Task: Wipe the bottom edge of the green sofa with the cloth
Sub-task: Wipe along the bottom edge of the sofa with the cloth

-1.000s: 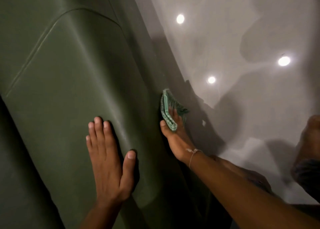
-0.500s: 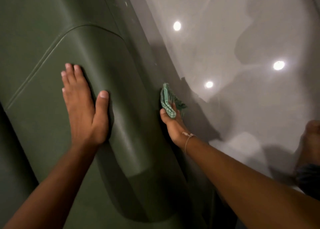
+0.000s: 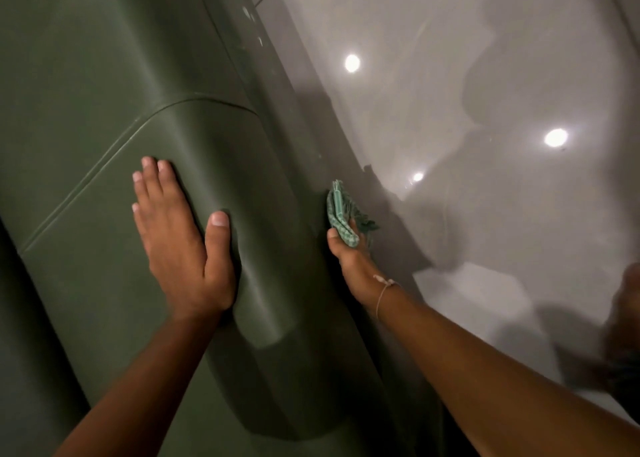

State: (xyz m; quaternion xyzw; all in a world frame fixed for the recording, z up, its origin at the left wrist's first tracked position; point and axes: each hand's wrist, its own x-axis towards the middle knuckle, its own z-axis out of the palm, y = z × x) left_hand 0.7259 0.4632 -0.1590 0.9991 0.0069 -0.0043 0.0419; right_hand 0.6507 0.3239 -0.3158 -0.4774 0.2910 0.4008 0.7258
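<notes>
Head view, looking down along the front of a green sofa (image 3: 104,75) toward a glossy grey floor (image 3: 485,231). A padded cushion (image 3: 114,248) with a stitched seam along its rounded corner is shown at the left, and the lower front panel of the sofa runs diagonally beside it down to the floor. The left hand (image 3: 180,242) is laid flat on the cushion near that rounded corner, fully open, with the fingers together and extended and the thumb spread to the side; nothing is held by it. The right hand (image 3: 349,252) is seen lower on the sofa front, near the bottom edge where the upholstery meets the floor, and is closed around a green checked cloth (image 3: 341,214). The cloth is folded and bunched, and is pressed against the sofa surface, with a frayed end hanging toward the floor. The fingers of the right hand are largely hidden behind the cloth. A thin string bracelet (image 3: 382,292) is worn on the right wrist. Three round light reflections (image 3: 352,63) are visible on the floor. A dark blurred shape is partly seen at the right edge and cannot be identified.
</notes>
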